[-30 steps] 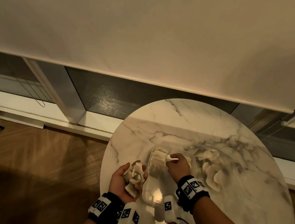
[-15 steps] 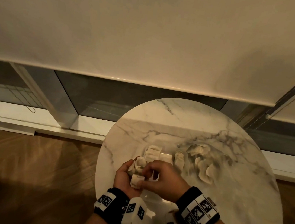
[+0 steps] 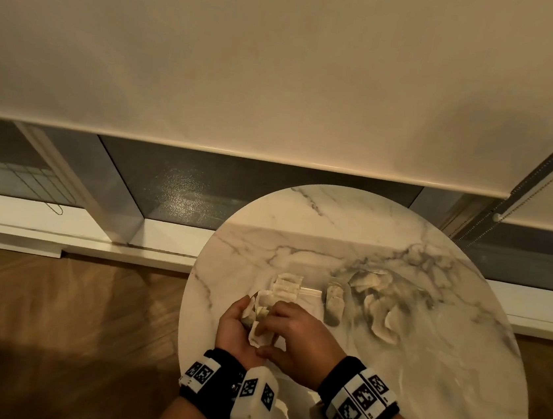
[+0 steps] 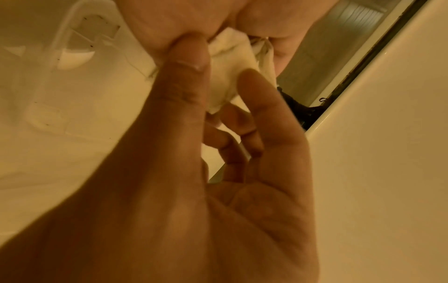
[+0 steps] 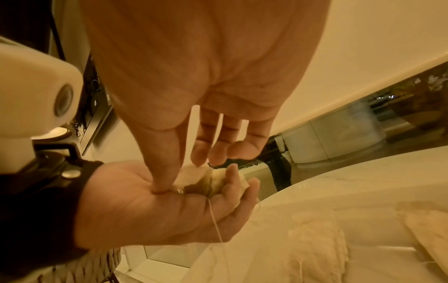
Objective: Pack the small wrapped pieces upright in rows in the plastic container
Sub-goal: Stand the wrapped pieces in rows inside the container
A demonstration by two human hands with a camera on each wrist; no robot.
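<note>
Pieces (image 3: pixel 261 314) bunched in your cupped left hand (image 3: pixel 237 330), at 9 o'clock of container (image 3: pixel 308 295).
Right hand (image 3: pixel 301 344) pinches one piece; its string (image 5: pixel 217 226) may snag neighbours and spill them.

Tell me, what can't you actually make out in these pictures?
- Plastic container, head view: both hands cover its near end, so the rows inside cannot be counted.
- Wrapped pieces in the left hand: bunched and half covered by the right hand, so no count.
- Loose pile: too small and dim.
</note>
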